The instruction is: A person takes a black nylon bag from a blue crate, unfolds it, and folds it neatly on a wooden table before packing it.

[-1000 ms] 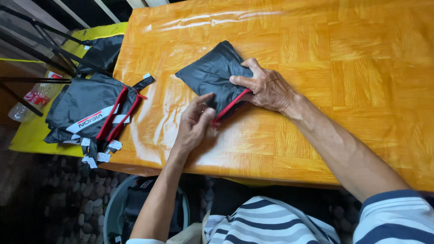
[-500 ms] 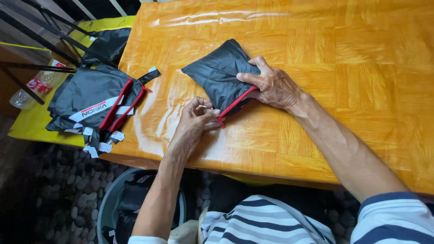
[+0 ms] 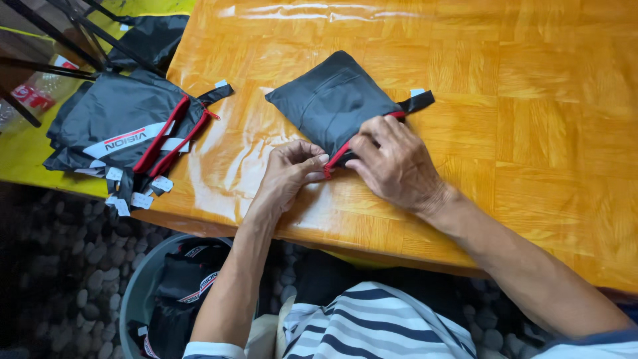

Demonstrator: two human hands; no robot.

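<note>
Nearest first: grey bucket point(image 3: 143, 299) on the pebble floor point(image 3: 60, 279) below the bench edge, holding more dark folded pouches with white-and-red printed panels; looks like a bin for a batch of them.

Left hand point(image 3: 289, 171) is closed in a pinch on the red zipper end point(image 3: 327, 171) at the near corner of the dark grey folded pouch point(image 3: 332, 100). Right hand point(image 3: 395, 163) lies flat on the pouch's near-right side, fingers spread and pressing down, apparently to pin the fabric so it doesn't slide while the other hand works the zipper. Hands are close together, nearly touching at the zipper.

Pouch lies flat on the orange wooden bench point(image 3: 531, 133), roughly square, rotated diamond-wise, with a red zipper line along the near edge and a short black strap tab point(image 3: 417, 101) with a small white label sticking out to the right.

Further left, a second pouch point(image 3: 126, 129) overhangs the bench edge onto a yellow surface point(image 3: 26, 153): same grey fabric, red zipper open, white stripe with lettering, small white tags point(image 3: 136, 196) hanging off the near side. Beyond it, black fabric point(image 3: 149, 36) and dark metal chair legs point(image 3: 60, 26).
</note>
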